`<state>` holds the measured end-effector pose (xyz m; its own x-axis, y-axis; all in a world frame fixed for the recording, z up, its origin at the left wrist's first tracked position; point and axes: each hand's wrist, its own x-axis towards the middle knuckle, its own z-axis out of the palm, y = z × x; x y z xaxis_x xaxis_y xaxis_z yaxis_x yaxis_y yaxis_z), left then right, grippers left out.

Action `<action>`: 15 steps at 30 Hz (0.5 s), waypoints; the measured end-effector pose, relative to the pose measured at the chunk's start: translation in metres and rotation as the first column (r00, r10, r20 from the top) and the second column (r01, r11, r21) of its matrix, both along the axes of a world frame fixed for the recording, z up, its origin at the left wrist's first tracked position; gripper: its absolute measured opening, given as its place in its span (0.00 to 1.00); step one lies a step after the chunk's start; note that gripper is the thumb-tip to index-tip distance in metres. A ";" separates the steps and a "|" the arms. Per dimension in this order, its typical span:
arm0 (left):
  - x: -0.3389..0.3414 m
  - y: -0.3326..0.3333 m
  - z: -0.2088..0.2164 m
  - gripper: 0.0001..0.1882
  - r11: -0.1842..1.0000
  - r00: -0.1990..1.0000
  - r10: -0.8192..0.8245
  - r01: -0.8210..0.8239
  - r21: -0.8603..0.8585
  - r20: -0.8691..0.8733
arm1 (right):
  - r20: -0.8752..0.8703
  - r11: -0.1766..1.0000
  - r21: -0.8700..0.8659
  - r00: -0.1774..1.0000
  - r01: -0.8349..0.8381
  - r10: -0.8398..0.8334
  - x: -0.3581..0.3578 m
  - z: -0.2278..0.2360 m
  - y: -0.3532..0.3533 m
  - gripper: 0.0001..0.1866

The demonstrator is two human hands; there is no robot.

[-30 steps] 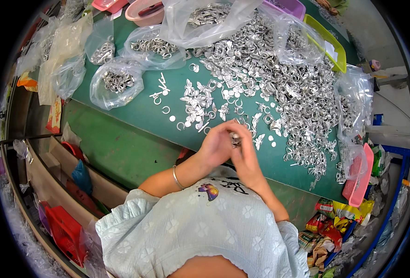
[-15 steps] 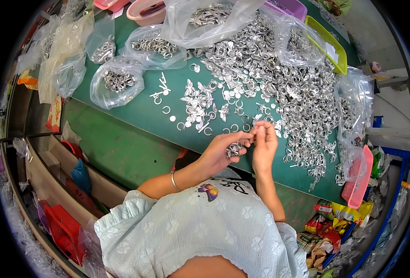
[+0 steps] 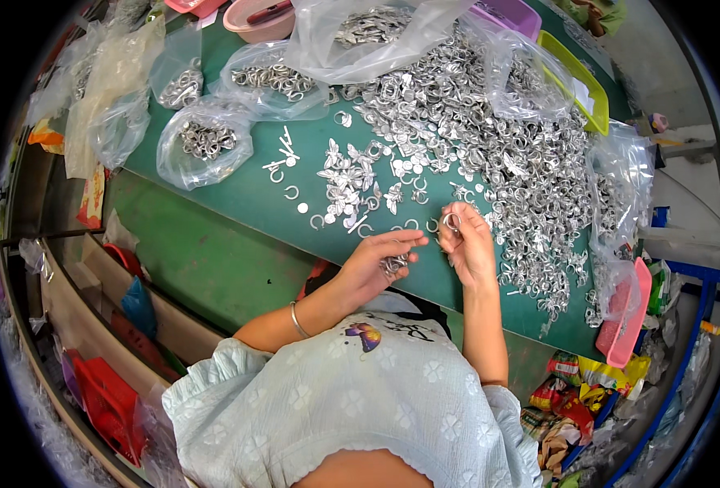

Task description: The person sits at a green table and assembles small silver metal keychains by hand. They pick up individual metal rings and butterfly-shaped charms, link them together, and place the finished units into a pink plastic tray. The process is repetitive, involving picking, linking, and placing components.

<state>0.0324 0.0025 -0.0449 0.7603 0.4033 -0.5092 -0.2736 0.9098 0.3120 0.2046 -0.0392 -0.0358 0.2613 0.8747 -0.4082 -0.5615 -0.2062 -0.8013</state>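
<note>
My left hand (image 3: 370,267) is curled round several silver rings (image 3: 393,263), its index finger stretched toward the right. A little apart from it, my right hand (image 3: 469,248) pinches one open silver ring (image 3: 452,220) between thumb and fingertips above the green table. Just beyond the hands lie loose open rings (image 3: 411,224) and a small cluster of leaf-shaped silver pieces (image 3: 345,180). To the right spreads a large heap of silver rings and small metal parts (image 3: 531,163), close by my right hand.
Clear plastic bags (image 3: 205,175) with metal parts stand at the left and back of the green table (image 3: 246,195). A pink basket (image 3: 250,32), a purple basket (image 3: 523,18), a lime-green tray (image 3: 596,85) and a pink tray (image 3: 630,325) line its edges. A red basket (image 3: 104,407) sits lower left.
My hands have moved apart: the left drew back toward the left and nearer to me, the right turned. A ring now shows clearly in the right fingertips.
</note>
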 end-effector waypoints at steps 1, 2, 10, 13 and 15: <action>0.000 0.000 -0.002 0.17 1.000 1.000 0.001 -0.001 -0.001 0.012 | -0.179 0.999 0.044 0.984 0.009 -0.001 -0.001 0.000 -0.002 0.08; 0.000 0.001 -0.005 0.17 1.000 1.000 0.003 -0.003 -0.001 0.023 | -0.242 0.995 0.091 0.968 -0.038 0.060 0.001 -0.005 -0.004 0.08; -0.003 0.002 -0.013 0.18 0.999 0.996 0.033 -0.031 -0.029 0.080 | -0.636 0.994 0.096 0.772 0.060 0.015 -0.002 0.000 -0.005 0.17; -0.005 0.002 -0.008 0.17 0.998 0.997 0.040 -0.037 -0.048 0.059 | -0.492 0.993 -0.006 0.864 0.115 -0.103 -0.009 0.008 -0.002 0.17; -0.006 0.001 -0.008 0.17 0.998 0.998 0.049 -0.048 -0.049 0.030 | -0.308 0.999 0.007 0.950 0.047 -0.042 -0.004 0.004 -0.002 0.15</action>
